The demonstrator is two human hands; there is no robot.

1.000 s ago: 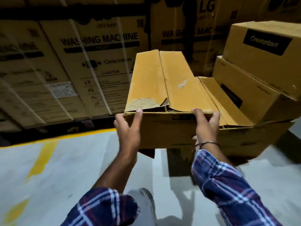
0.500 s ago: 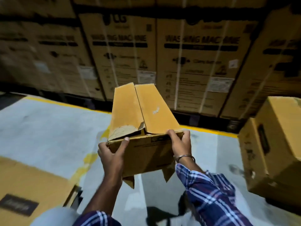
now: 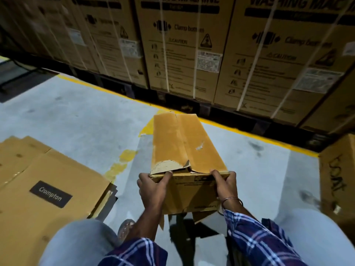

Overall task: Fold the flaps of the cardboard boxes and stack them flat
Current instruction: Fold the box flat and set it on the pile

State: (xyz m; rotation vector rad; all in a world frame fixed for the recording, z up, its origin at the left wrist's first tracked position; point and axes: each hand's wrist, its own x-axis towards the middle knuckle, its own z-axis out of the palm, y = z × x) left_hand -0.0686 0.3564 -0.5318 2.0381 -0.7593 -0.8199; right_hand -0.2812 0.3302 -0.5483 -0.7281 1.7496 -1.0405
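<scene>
Both hands grip the near end of a long cardboard box (image 3: pixel 189 150) held above the grey floor (image 3: pixel 76 121). In the head view, the left hand (image 3: pixel 153 187) clasps the near left corner, its thumb laid up along the front face toward the top edge, the other fingers hidden round the side. The right hand (image 3: pixel 224 184) wraps the near right corner with fingers curled over the top edge; a bangle (image 3: pixel 231 201) circles that wrist.

What lies beneath the box is largely hidden; only loose flap tips show below it. Its far end is out of sight, and the printing on its front face is too blurred to read.

Lengthwise, the box runs away from the person toward the strapped washing-machine cartons (image 3: pixel 182 45), top flaps closed, the left flap torn at its near edge. Flattened boxes (image 3: pixel 38 189) lie stacked on the floor at left, well apart.
</scene>
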